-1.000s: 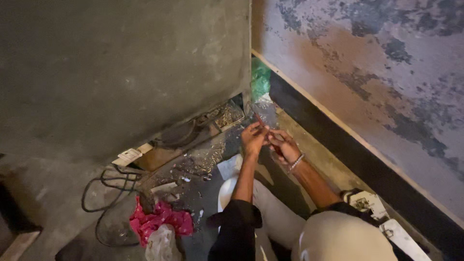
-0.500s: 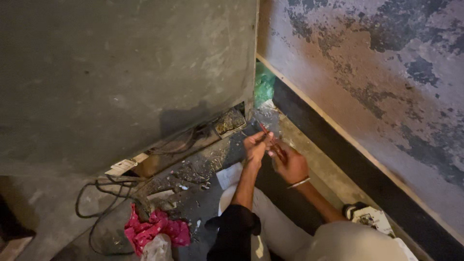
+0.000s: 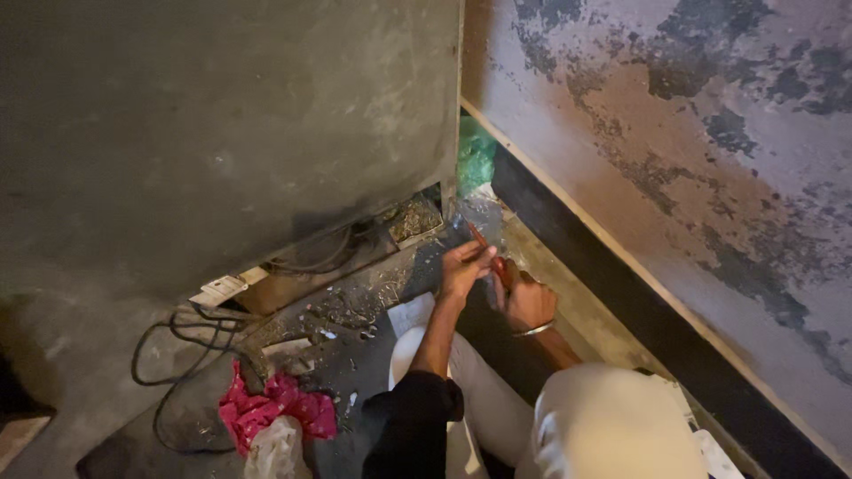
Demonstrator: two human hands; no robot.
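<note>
My left hand (image 3: 461,270), on an arm with a black sleeve, pinches the front part of a slim red-handled tool (image 3: 484,246). My right hand (image 3: 530,303), with a metal bangle at the wrist, is closed round the tool's rear handle. Both hands meet low down by the bottom corner of a big grey metal cabinet (image 3: 231,133). The tool's tip points toward the open base compartment (image 3: 413,217), where debris and wires lie. What the tip touches is too small to tell.
A black cable (image 3: 177,341) loops on the floor at left, beside a crumpled pink cloth (image 3: 275,410) and a white plug strip (image 3: 222,288). A green bag (image 3: 475,155) is wedged in the corner. A peeling wall with a black skirting (image 3: 621,293) runs along the right. My white-trousered knees (image 3: 603,426) fill the bottom.
The view has shifted slightly to the right and down. My hands stay together on the tool and have drawn a little lower and nearer to my knees.
</note>
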